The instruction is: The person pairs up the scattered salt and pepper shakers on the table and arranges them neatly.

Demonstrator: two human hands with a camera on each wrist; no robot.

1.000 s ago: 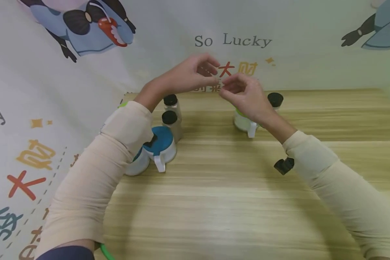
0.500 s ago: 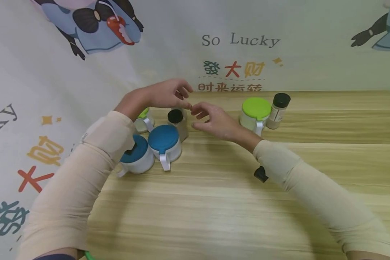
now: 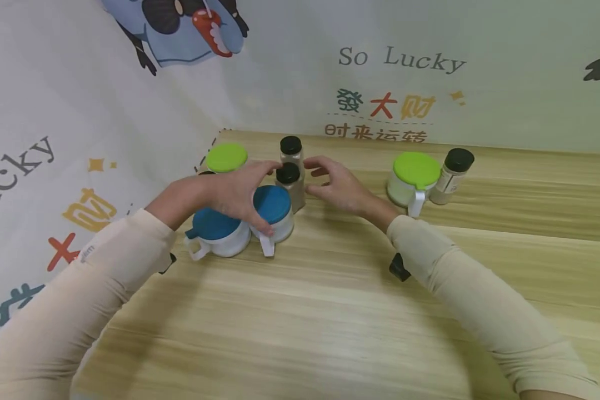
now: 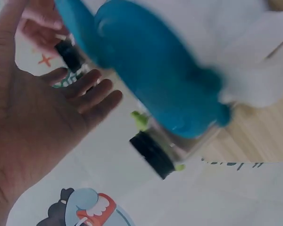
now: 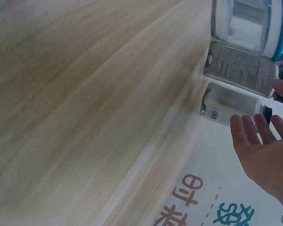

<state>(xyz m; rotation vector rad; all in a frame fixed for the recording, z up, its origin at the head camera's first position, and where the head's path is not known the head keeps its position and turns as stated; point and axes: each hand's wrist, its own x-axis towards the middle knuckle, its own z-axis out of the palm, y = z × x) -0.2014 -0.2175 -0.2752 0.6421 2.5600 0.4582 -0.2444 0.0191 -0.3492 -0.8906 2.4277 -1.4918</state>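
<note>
My left hand (image 3: 225, 193) hovers over two white jars with handles and blue lids, the left blue-lidded jar (image 3: 215, 225) and the right blue-lidded jar (image 3: 272, 204). Its fingers and thumb are spread; contact with the right lid cannot be told. Just past the fingertips stand two black-capped seasoning bottles, the front bottle (image 3: 294, 194) and the rear bottle (image 3: 291, 147). On their right side is my right hand (image 3: 342, 188), fingers parted and gently bent, holding nothing. The right wrist view shows both clear bottles (image 5: 240, 68) upright beside a blue-lidded jar (image 5: 247, 23).
A green-lidded jar (image 3: 226, 157) stands behind the left hand, with another black cap (image 3: 207, 173) partly hidden there. Farther right, a second green-lidded jar (image 3: 415, 169) stands next to a black-capped bottle (image 3: 451, 176). A printed cloth (image 3: 280, 83) hangs behind the wooden table (image 3: 300, 311).
Both hands have come down from the back toward the left group of jars and bottles. The left hand has spread over the blue lids, and the hands have moved apart. The view has shifted left.
</note>
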